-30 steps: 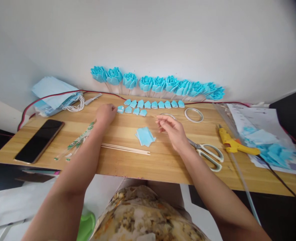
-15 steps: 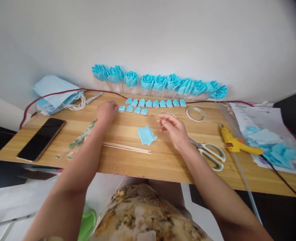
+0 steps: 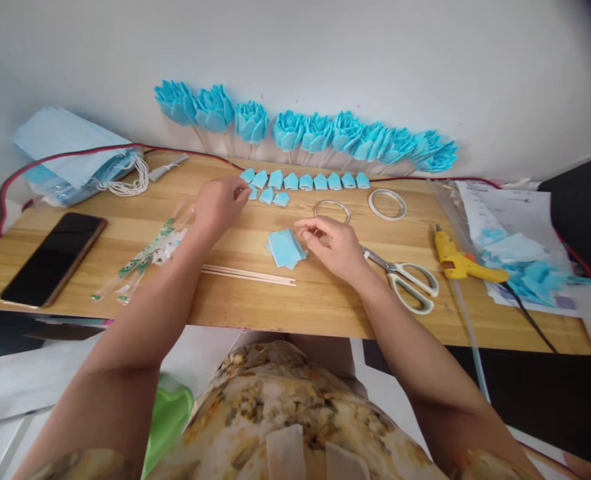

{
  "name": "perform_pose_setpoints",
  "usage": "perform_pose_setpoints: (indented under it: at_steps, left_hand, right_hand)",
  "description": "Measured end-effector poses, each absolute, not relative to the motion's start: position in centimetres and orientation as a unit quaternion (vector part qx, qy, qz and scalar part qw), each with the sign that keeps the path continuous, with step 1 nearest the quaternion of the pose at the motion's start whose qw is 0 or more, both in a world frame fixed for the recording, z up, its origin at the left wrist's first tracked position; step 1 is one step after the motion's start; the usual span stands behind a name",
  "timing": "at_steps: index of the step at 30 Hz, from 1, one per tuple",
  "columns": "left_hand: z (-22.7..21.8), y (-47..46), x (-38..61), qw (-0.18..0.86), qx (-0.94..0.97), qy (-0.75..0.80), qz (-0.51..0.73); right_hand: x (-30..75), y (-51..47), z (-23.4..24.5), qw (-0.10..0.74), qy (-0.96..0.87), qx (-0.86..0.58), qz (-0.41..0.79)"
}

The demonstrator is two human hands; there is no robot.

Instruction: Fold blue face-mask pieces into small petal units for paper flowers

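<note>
My left hand (image 3: 223,205) is at the left end of two rows of small folded blue petals (image 3: 305,181). Its fingertips are pressed together beside a petal of the nearer row (image 3: 252,193), and whatever they pinch is hidden. Just right of a small stack of light-blue squares (image 3: 285,249) hovers my right hand (image 3: 333,247). Its fingers are loosely bent and apart, with nothing visible in them. Two thin wooden sticks (image 3: 248,275) lie in front of the stack. By my right wrist rest scissors (image 3: 410,283) with pale handles.
Several blue flowers on sticks (image 3: 318,132) lean along the wall. Two tape rolls (image 3: 386,205), a yellow glue gun (image 3: 458,260) and papers with blue scraps (image 3: 530,273) are on the right. On the left are a phone (image 3: 53,260), plastic wrappers (image 3: 145,257) and blue masks (image 3: 75,150).
The view has shifted, with the table appearing higher. My left hand now covers the leftmost petal of the nearer row. My right hand has come closer to the blue squares, fingers more bent.
</note>
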State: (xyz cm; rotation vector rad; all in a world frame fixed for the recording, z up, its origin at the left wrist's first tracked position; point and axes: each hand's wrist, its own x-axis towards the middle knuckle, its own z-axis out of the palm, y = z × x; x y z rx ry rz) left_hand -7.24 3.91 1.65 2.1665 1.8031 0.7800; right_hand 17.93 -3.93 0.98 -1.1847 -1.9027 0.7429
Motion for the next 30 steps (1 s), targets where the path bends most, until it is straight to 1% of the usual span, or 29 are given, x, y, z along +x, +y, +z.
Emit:
perform_pose_setpoints:
  at_steps: [3, 6, 9, 11, 13, 17, 21, 26, 28, 30]
  left_hand:
    - [1.9, 3.1, -6.2, 0.100, 0.770, 0.567, 0.276]
    - [1.9, 2.0, -4.9, 0.123, 0.798, 0.525, 0.269]
    - [2.0, 0.8, -3.6, 0.203, 0.813, 0.479, 0.262]
    - [2.3, 0.0, -2.9, 0.274, 0.818, 0.435, 0.258]
    - [2.5, -0.5, -2.5, 0.321, 0.813, 0.410, 0.259]
    - [2.9, -0.7, -2.4, 0.350, 0.801, 0.412, 0.258]
    - [2.7, -0.6, -2.4, 0.370, 0.781, 0.419, 0.279]
    - [2.9, -0.7, -2.4, 0.451, 0.703, 0.401, 0.376]
    - [3.2, -0.9, -2.5, 0.487, 0.692, 0.377, 0.378]
    - [3.6, -1.0, -2.8, 0.511, 0.705, 0.347, 0.349]
  right_hand:
    - [17.9, -4.0, 0.9, 0.324, -0.826, -0.407, 0.217]
    - [17.9, -3.7, 0.5, 0.264, -0.874, -0.367, 0.181]
    - [17.8, -3.5, 0.0, 0.219, -0.898, -0.348, 0.156]
    - [17.8, -3.5, -0.2, 0.202, -0.906, -0.344, 0.143]
    - [17.6, -3.5, -0.3, 0.191, -0.910, -0.345, 0.129]
    - [17.3, -3.7, -0.4, 0.193, -0.911, -0.343, 0.123]
    - [17.2, -3.7, -0.2, 0.219, -0.896, -0.345, 0.171]
    - [17.2, -3.8, 0.2, 0.255, -0.829, -0.435, 0.240]
    - [17.2, -3.9, 0.5, 0.258, -0.805, -0.463, 0.267]
    - [17.2, -4.0, 0.7, 0.260, -0.790, -0.478, 0.282]
